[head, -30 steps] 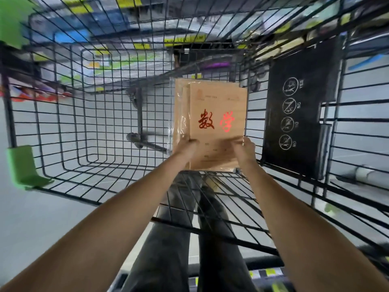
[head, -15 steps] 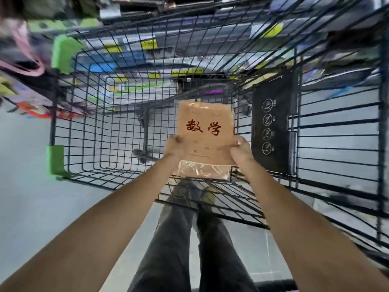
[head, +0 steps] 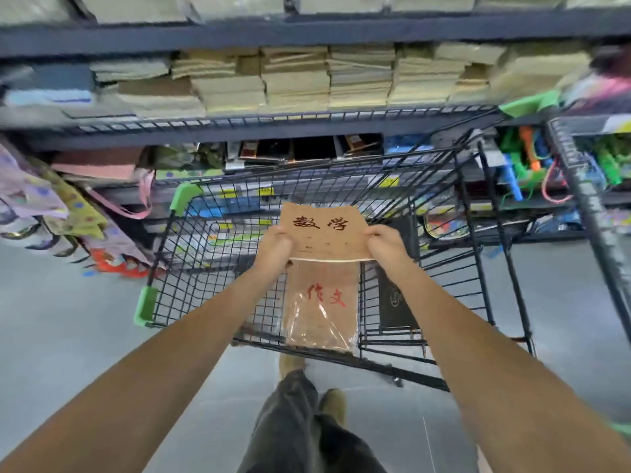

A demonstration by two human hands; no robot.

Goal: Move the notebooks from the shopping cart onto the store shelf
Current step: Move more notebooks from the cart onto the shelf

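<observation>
I hold a brown notebook pack (head: 324, 232) with dark characters on its cover above the black wire shopping cart (head: 471, 268). My left hand (head: 275, 249) grips its left edge and my right hand (head: 384, 245) grips its right edge. Below it, inside the cart, a second brown notebook pack (head: 322, 308) in clear wrap with red characters leans against the near wall. The store shelf (head: 273, 126) runs across the top of the view, stacked with several piles of tan notebooks (head: 297, 80).
Patterned bags (head: 51, 206) hang at the left. Colourful toys (head: 532, 158) fill the lower shelves at the right. A second cart's rim (head: 587, 199) crosses the right edge. My legs and shoes (head: 307, 421) stand on the grey floor behind the cart.
Both hands have lifted the notebook pack up out of the cart. My view has tilted up, bringing the shelf into sight, and the second pack inside the cart is now uncovered.
</observation>
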